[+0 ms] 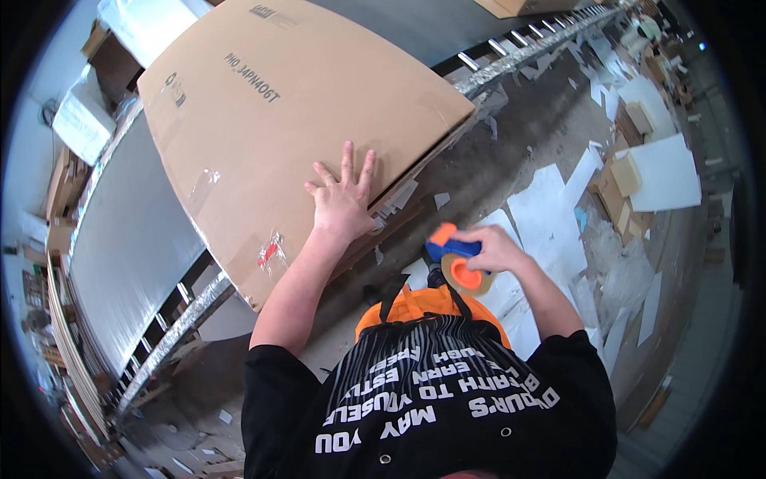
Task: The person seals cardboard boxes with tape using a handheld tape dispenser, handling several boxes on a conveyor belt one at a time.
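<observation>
A large flat cardboard box lies across the conveyor in front of me. My left hand rests on its top near the right-hand edge, fingers spread and holding nothing. Off to the right of the box, apart from it, my right hand grips a blue and orange tape dispenser with a roll of tape on it. Clear tape with a red mark is stuck near the box's closest corner.
The grey conveyor belt passes under the box, with metal rollers and a foil-wrapped rail along its side. White sheets, cardboard scraps and clear plastic film litter the floor at right. Wrapped white packages stand at far left.
</observation>
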`<state>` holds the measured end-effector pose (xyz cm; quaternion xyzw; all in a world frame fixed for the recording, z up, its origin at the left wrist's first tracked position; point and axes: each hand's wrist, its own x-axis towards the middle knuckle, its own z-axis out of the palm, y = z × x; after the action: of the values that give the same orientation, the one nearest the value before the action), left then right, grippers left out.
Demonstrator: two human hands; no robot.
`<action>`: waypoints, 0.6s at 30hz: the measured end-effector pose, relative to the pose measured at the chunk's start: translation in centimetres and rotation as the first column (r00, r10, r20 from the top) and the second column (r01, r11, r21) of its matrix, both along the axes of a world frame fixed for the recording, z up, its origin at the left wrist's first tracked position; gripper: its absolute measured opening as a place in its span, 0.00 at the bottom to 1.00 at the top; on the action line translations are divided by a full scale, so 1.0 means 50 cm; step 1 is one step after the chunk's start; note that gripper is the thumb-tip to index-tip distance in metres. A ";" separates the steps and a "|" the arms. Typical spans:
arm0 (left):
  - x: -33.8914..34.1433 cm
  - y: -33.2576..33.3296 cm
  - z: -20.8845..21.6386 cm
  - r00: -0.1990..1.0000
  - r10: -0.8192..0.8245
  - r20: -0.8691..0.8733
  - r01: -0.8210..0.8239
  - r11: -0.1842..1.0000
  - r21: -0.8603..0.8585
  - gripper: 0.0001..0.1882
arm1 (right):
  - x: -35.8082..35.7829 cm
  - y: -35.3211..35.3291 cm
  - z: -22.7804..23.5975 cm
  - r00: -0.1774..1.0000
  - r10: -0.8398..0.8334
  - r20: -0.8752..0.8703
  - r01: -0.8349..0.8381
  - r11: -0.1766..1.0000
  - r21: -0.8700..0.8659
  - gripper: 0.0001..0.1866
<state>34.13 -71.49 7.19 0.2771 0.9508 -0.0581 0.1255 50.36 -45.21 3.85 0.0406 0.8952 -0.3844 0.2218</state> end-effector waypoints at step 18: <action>0.101 0.063 0.033 0.362 -0.410 0.837 -0.901 0.076 0.426 0.18 | -0.017 -0.043 0.119 0.455 0.110 -0.884 0.015 0.991 0.131 0.42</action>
<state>39.18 -68.31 8.86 0.0316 0.5353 0.7480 0.3911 49.49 -47.37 9.78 -0.1777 0.9013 -0.2887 -0.2698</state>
